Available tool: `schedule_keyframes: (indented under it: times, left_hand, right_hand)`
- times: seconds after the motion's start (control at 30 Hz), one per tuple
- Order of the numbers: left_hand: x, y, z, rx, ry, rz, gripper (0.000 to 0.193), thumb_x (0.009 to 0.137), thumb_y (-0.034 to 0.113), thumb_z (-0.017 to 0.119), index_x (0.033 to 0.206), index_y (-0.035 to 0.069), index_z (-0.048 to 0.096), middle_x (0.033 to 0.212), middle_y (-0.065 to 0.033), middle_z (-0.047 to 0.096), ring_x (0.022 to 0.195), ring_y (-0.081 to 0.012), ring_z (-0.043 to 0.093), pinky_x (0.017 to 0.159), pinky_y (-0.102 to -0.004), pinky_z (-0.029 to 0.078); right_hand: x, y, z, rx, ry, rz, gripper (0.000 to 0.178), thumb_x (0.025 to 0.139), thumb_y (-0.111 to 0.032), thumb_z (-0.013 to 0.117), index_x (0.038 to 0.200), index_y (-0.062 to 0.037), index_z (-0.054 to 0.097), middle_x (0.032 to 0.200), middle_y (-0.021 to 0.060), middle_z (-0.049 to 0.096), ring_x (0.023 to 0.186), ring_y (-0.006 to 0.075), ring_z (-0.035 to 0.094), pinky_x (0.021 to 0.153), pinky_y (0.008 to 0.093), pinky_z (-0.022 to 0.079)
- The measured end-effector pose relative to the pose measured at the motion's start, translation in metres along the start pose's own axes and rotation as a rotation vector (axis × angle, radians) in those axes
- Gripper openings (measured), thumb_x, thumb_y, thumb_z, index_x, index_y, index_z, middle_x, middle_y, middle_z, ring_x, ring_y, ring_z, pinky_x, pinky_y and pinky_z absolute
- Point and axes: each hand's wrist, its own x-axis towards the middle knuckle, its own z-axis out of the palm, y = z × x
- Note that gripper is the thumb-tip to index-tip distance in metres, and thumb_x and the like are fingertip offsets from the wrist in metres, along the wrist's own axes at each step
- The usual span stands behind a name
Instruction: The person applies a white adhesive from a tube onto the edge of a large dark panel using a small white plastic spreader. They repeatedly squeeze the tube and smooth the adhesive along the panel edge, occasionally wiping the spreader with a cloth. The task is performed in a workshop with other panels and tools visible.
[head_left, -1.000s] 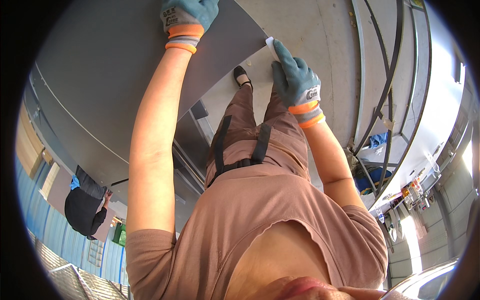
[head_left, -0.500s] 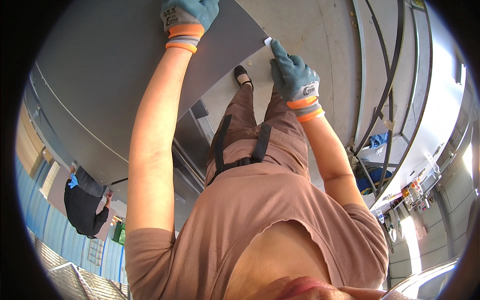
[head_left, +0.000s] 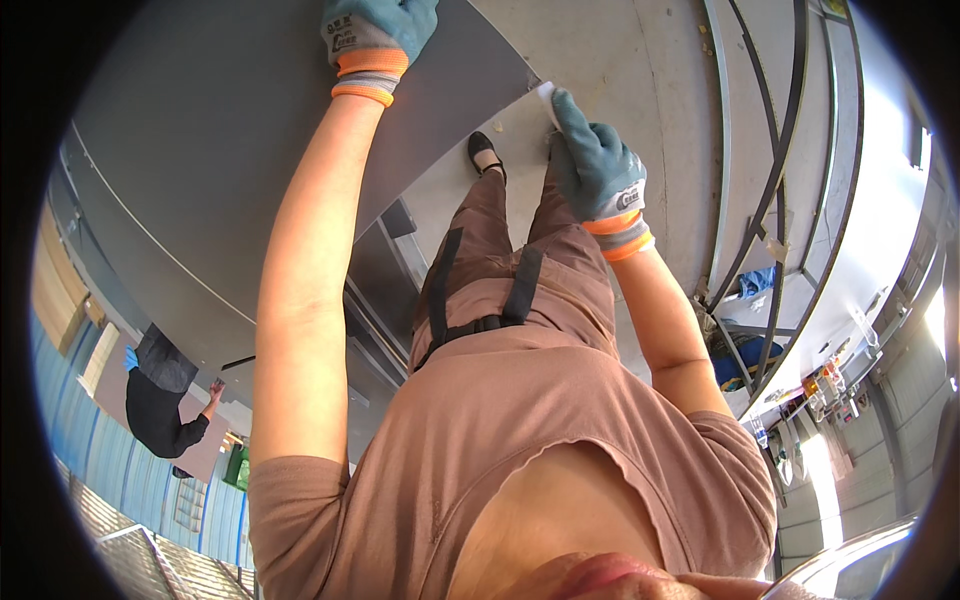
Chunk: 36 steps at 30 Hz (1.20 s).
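Note:
A large dark grey flat panel (head_left: 230,130) spreads across the upper left, its corner pointing toward my right hand. My left hand (head_left: 382,30), in a blue-grey coated glove with an orange cuff, lies over the panel near the picture's upper edge. Its fingertips are cut off there, so their pose is hidden. Just off the panel's corner, my right hand (head_left: 600,170) wears a matching glove. Its fingers are closed on a small white flat piece (head_left: 547,98) that sticks out past the index finger. Most of that piece is covered by the glove.
A co-worker in dark clothes (head_left: 160,405) stands at the far left beyond the panel. At right, a white-topped bench (head_left: 885,180) with curved-looking metal frame bars (head_left: 780,150) has small bottles and tools on it. Blue cloth (head_left: 757,280) lies beneath. Concrete floor (head_left: 640,60) shows between.
My right hand has drawn slightly toward my body and right, bringing the white piece with it; more of the piece shows. My left hand stays put. The co-worker has shifted posture.

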Motion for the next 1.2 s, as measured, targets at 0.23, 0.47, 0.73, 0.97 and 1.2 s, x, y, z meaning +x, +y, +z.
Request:
schedule_keyframes:
  times: [0.23, 0.47, 0.73, 0.97, 1.2]
  left_hand:
    - [-0.003, 0.003, 0.001, -0.003, 0.012, 0.006, 0.025, 0.092, 0.016, 0.071, 0.071, 0.005, 0.062, 0.077, -0.0187, 0.065, 0.075, -0.0395, 0.064, 0.069, -0.0466, 0.051]
    - [-0.001, 0.003, 0.0, 0.005, -0.018, -0.009, 0.026, 0.092, 0.016, 0.071, 0.07, 0.005, 0.062, 0.075, -0.0186, 0.064, 0.073, -0.04, 0.063, 0.067, -0.0474, 0.05]
    - [0.001, 0.0, 0.004, -0.01, 0.014, 0.012, 0.022, 0.091, 0.016, 0.072, 0.073, 0.005, 0.063, 0.079, -0.0163, 0.067, 0.075, -0.0375, 0.064, 0.067, -0.0468, 0.051]
    - [0.005, -0.001, 0.008, -0.01, -0.013, -0.017, 0.022, 0.091, 0.016, 0.072, 0.074, 0.005, 0.065, 0.08, -0.0169, 0.067, 0.076, -0.0373, 0.065, 0.068, -0.0457, 0.051]
    - [0.013, -0.001, 0.014, -0.008, -0.03, -0.048, 0.023, 0.091, 0.017, 0.072, 0.073, 0.005, 0.064, 0.08, -0.0175, 0.067, 0.075, -0.0375, 0.065, 0.067, -0.0462, 0.051]
  right_hand:
    - [0.002, 0.0, 0.009, -0.002, -0.103, -0.095, 0.058, 0.091, -0.021, 0.073, 0.147, -0.0243, 0.059, 0.083, 0.009, 0.068, 0.064, 0.0302, 0.067, 0.053, 0.0416, 0.054]
    - [0.018, -0.003, 0.002, -0.17, -0.244, 0.053, 0.056, 0.099, -0.035, 0.063, 0.153, -0.0362, 0.046, 0.091, 0.0107, 0.069, 0.073, 0.0345, 0.072, 0.061, 0.0484, 0.056]
    - [0.021, 0.052, 0.002, -0.258, -0.119, 0.283, 0.05, 0.102, -0.039, 0.058, 0.151, -0.0376, 0.047, 0.097, 0.0155, 0.07, 0.078, 0.0405, 0.071, 0.068, 0.0534, 0.056]
    - [0.024, 0.039, 0.0, -0.137, -0.018, 0.179, 0.053, 0.098, -0.036, 0.065, 0.149, -0.0357, 0.051, 0.088, 0.013, 0.07, 0.071, 0.0371, 0.071, 0.061, 0.0499, 0.055]
    - [0.023, 0.015, -0.004, 0.111, -0.005, 0.078, 0.055, 0.091, -0.013, 0.069, 0.145, -0.0161, 0.06, 0.094, 0.0149, 0.073, 0.076, 0.0344, 0.07, 0.067, 0.0431, 0.057]
